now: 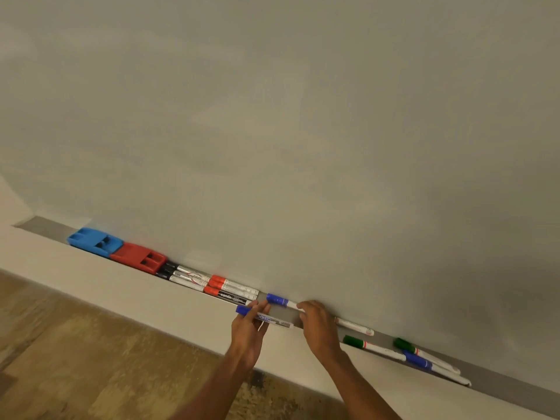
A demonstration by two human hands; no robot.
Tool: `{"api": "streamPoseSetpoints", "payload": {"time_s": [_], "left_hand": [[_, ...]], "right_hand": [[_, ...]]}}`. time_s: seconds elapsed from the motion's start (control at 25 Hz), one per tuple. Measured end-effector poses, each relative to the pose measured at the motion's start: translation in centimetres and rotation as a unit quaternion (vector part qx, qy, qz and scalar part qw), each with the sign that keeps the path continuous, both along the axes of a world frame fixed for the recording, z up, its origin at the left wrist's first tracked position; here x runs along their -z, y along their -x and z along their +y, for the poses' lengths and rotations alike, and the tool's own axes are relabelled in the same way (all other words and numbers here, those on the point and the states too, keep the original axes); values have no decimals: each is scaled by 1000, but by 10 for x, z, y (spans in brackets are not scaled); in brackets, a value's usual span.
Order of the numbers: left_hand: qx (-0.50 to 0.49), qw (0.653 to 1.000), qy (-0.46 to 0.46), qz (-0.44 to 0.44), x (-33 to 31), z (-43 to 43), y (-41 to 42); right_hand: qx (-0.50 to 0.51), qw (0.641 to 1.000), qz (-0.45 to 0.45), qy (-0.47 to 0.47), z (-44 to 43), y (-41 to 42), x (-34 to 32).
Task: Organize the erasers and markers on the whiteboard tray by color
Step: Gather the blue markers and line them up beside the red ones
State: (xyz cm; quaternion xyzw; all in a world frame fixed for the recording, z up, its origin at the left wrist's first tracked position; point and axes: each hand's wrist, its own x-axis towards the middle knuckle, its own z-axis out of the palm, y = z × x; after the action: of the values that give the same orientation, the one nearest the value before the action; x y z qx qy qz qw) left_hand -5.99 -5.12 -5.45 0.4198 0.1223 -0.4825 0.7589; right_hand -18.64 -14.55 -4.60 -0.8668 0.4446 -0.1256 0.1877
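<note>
At the middle of the whiteboard tray (45, 227), pinching a blue-capped marker (266, 319) in the left hand (247, 328), with grip clamped on it just over the front lip; holding a second blue marker (278, 300) with the right hand (319, 327), grip curled round its barrel, beside the board (303, 131). Leftward: blue eraser (94, 241) touching red eraser (138, 257), then black markers (165, 269) and red markers (218, 281) bunched. Rightward: green markers (353, 341), third blue marker (416, 360).

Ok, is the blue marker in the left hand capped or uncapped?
Capped. The blue marker pinched in the left hand has its blue cap seated on the end pointing toward the red markers.
</note>
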Motion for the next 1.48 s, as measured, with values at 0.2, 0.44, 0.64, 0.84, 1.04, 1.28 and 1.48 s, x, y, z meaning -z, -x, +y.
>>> {"api": "streamPoseSetpoints", "payload": {"time_s": [0.2, 0.44, 0.64, 0.84, 1.04, 1.28, 1.48], "left_hand": [[-20, 1000, -2, 19, 2, 6, -8], [-4, 1000, -4, 17, 5, 12, -12], [2, 1000, -12, 11, 7, 14, -18], [34, 999, -2, 18, 3, 6, -15], [73, 997, 20, -11, -8, -7, 0], [92, 995, 38, -8, -9, -14, 16], [101, 994, -2, -43, -6, -19, 32]], "right_hand": [[-42, 996, 70, 31, -3, -7, 6], [-36, 991, 129, 31, -2, -15, 15], [-27, 995, 91, 36, -4, -16, 19], [-34, 997, -33, -56, -8, -19, 4], [-60, 981, -100, -158, -9, -6, -7], [-70, 982, -88, -153, -10, 13, -10], [-65, 982, -93, -151, -9, 28, -10]]}}
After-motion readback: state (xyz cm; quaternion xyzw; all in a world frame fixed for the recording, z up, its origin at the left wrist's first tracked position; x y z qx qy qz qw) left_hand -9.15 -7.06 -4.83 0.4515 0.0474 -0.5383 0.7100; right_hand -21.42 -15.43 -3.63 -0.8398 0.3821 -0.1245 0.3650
